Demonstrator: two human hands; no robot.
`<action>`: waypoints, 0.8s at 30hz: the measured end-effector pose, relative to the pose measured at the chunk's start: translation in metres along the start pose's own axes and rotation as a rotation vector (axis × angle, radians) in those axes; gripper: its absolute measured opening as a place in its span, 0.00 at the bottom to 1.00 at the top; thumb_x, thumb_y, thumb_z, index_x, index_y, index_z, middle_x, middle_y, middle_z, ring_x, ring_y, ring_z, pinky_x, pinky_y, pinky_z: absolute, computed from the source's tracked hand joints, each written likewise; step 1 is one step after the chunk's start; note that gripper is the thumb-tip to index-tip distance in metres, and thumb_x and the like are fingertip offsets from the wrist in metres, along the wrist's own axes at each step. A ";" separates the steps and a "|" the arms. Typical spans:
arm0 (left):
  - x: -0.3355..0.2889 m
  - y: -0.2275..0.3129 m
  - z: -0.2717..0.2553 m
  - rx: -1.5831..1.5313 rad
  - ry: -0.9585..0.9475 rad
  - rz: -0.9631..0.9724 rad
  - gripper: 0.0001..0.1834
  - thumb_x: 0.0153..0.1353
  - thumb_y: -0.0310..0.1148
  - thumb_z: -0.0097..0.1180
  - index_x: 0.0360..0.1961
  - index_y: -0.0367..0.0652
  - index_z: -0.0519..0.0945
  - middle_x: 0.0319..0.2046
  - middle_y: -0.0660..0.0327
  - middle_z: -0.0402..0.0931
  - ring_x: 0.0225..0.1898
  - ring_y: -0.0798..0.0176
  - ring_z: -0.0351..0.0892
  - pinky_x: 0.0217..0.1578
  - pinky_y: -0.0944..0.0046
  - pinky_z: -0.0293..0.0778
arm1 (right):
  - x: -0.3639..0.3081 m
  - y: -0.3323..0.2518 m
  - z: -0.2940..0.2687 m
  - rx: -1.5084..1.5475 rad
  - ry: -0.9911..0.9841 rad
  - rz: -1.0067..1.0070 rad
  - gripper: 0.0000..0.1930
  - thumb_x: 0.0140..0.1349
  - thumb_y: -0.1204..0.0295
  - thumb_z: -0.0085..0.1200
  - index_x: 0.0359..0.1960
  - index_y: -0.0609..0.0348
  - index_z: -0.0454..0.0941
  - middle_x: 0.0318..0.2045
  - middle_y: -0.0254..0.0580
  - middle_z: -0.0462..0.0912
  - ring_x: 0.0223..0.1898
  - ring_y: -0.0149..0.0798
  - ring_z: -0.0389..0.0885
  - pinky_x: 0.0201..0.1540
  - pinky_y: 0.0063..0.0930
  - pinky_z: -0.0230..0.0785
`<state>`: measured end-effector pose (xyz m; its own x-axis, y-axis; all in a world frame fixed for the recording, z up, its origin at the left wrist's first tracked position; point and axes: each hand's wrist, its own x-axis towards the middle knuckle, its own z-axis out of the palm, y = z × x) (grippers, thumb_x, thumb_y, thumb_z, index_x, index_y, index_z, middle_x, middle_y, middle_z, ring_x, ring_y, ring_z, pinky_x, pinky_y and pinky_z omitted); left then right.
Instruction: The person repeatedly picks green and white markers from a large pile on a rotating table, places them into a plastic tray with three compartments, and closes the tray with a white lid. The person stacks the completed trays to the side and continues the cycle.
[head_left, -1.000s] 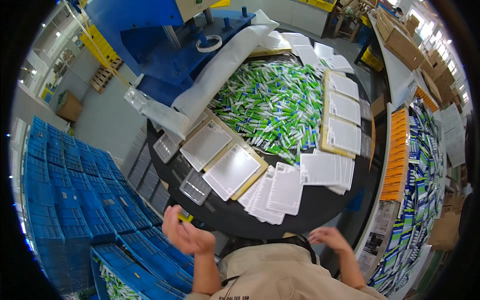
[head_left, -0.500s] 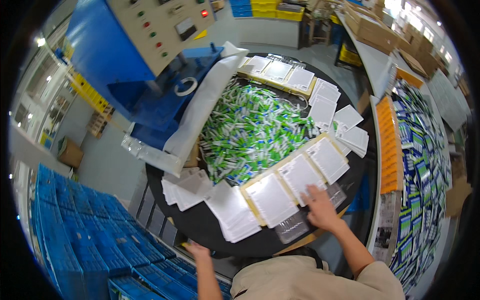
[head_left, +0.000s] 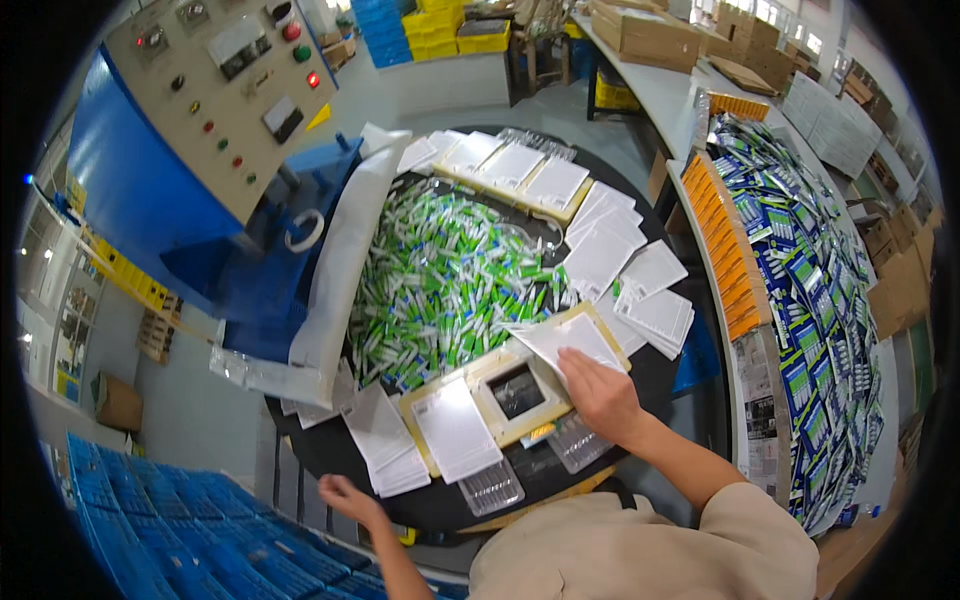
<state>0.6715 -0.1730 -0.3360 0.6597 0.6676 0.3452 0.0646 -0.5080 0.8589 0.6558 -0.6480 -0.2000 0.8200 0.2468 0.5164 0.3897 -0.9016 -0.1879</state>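
My right hand (head_left: 598,392) pinches a white card (head_left: 538,343), lifted and tilted over the near cream-coloured frame (head_left: 408,408). The frame's middle slot shows a dark square opening (head_left: 515,390) with a pale rim. A white card (head_left: 455,430) lies flat in its left slot; the right slot is partly covered by my hand and the lifted card. Clear moulded plastic trays (head_left: 492,487) stick out from under the frame's near edge. Off the table's near left edge, my left hand (head_left: 350,498) is held with fingers loosely bent and nothing visible in it.
Green-and-white tube-shaped pieces (head_left: 450,280) are heaped mid-table. White card stacks (head_left: 605,250) and another frame (head_left: 515,190) surround them. A blue press with a control panel (head_left: 220,100) stands left, blue crates (head_left: 150,500) lower left. Packed cards (head_left: 800,290) fill a long bin at right.
My right hand has lifted the white card from the frame's middle slot, exposing the square opening. My left hand has risen slightly. The whole view has shifted, moving the table leftward in it.
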 end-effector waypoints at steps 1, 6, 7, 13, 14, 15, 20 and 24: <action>-0.034 0.039 0.008 -0.156 -0.242 0.155 0.19 0.68 0.30 0.57 0.58 0.34 0.73 0.54 0.46 0.73 0.58 0.48 0.72 0.63 0.55 0.67 | -0.006 0.005 -0.002 -0.111 -0.033 -0.061 0.19 0.59 0.73 0.52 0.50 0.75 0.78 0.52 0.60 0.83 0.54 0.54 0.84 0.57 0.42 0.77; -0.116 0.149 0.051 0.598 -0.991 0.779 0.48 0.53 0.55 0.70 0.69 0.42 0.69 0.72 0.44 0.59 0.75 0.38 0.52 0.70 0.25 0.44 | -0.055 -0.001 0.032 -0.272 -0.418 -0.057 0.24 0.62 0.65 0.55 0.56 0.69 0.79 0.60 0.61 0.78 0.62 0.52 0.77 0.57 0.45 0.76; -0.116 0.152 0.056 0.654 -0.992 0.819 0.46 0.54 0.53 0.69 0.69 0.42 0.69 0.72 0.44 0.59 0.75 0.37 0.53 0.70 0.25 0.44 | -0.063 -0.002 0.039 -0.266 -0.348 -0.036 0.25 0.64 0.61 0.56 0.57 0.67 0.77 0.62 0.59 0.76 0.64 0.51 0.76 0.60 0.46 0.72; -0.106 0.134 0.057 0.774 -1.038 0.892 0.41 0.58 0.46 0.67 0.69 0.38 0.68 0.71 0.43 0.62 0.73 0.38 0.58 0.71 0.26 0.46 | -0.067 0.003 0.054 -0.193 -0.356 0.038 0.26 0.61 0.65 0.56 0.60 0.65 0.76 0.64 0.56 0.75 0.65 0.49 0.74 0.64 0.51 0.67; -0.106 0.137 0.058 0.734 -1.009 0.916 0.41 0.57 0.45 0.67 0.69 0.37 0.68 0.71 0.43 0.63 0.73 0.38 0.59 0.71 0.27 0.47 | -0.067 0.002 0.054 -0.199 -0.296 0.008 0.26 0.60 0.67 0.56 0.60 0.65 0.76 0.64 0.56 0.75 0.65 0.48 0.75 0.63 0.53 0.68; -0.105 0.142 0.057 0.736 -0.989 0.926 0.40 0.58 0.41 0.66 0.68 0.34 0.68 0.70 0.44 0.63 0.73 0.39 0.59 0.72 0.31 0.48 | -0.064 -0.002 0.057 -0.209 -0.278 0.017 0.27 0.58 0.69 0.56 0.60 0.67 0.76 0.64 0.57 0.75 0.65 0.48 0.75 0.64 0.55 0.66; -0.063 0.201 0.057 0.472 -0.694 0.749 0.11 0.68 0.32 0.53 0.40 0.41 0.86 0.37 0.50 0.84 0.39 0.43 0.82 0.43 0.47 0.75 | -0.046 0.001 0.069 -0.085 -0.377 -0.097 0.26 0.55 0.68 0.53 0.49 0.81 0.79 0.52 0.69 0.80 0.56 0.60 0.81 0.64 0.50 0.70; -0.042 0.253 0.050 0.450 -0.646 0.542 0.17 0.74 0.35 0.49 0.48 0.33 0.83 0.42 0.43 0.84 0.42 0.37 0.83 0.43 0.47 0.76 | -0.002 0.041 0.042 -0.301 -0.114 -0.220 0.16 0.53 0.68 0.55 0.36 0.69 0.83 0.45 0.54 0.85 0.45 0.47 0.84 0.44 0.29 0.74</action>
<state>0.6981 -0.3569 -0.1522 0.9615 -0.0809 0.2627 -0.1781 -0.9113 0.3712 0.6874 -0.6711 -0.2440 0.7783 0.4687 0.4178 0.4348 -0.8824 0.1798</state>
